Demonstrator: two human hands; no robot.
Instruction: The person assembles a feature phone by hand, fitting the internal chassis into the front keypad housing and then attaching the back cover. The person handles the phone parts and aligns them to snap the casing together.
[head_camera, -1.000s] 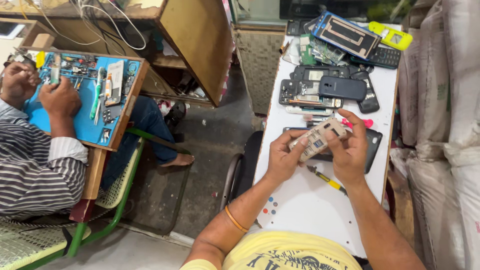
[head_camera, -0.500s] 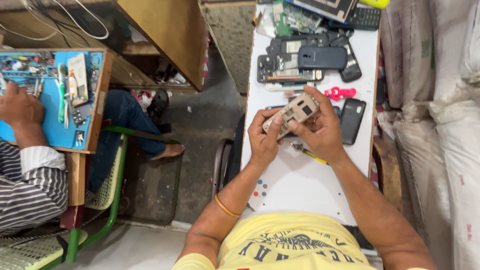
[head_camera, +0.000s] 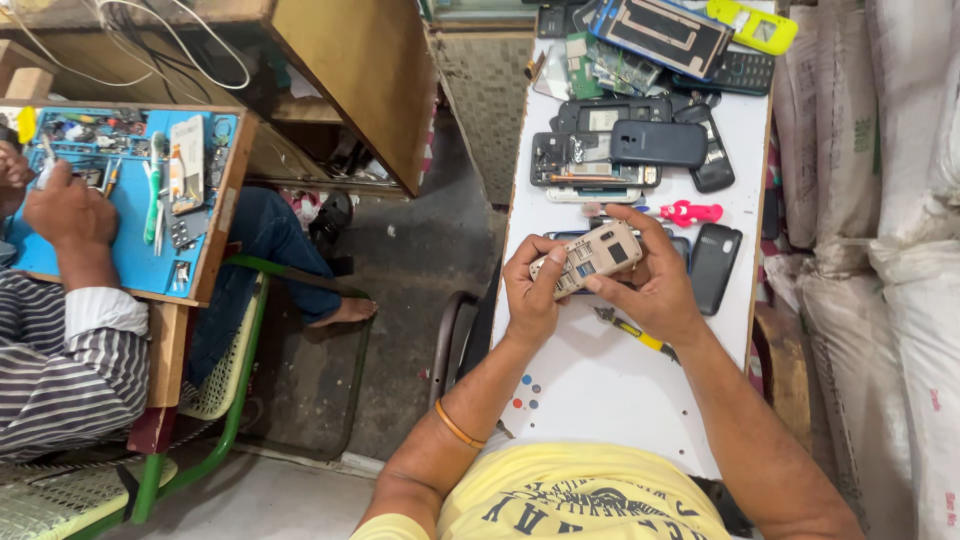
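White worktable (head_camera: 600, 390) below, both hands' grip, left (head_camera: 530, 290) and right (head_camera: 655, 290), around beige phone body (head_camera: 588, 258).

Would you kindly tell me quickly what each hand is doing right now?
Left hand: closed on the left end of the beige phone.
Right hand: closed on the same phone's right end.

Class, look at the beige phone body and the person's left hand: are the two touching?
Touching. The head view shows the left hand wrapped around the near end of the beige phone body, thumb pressed on its face, while the right hand grips the other end.
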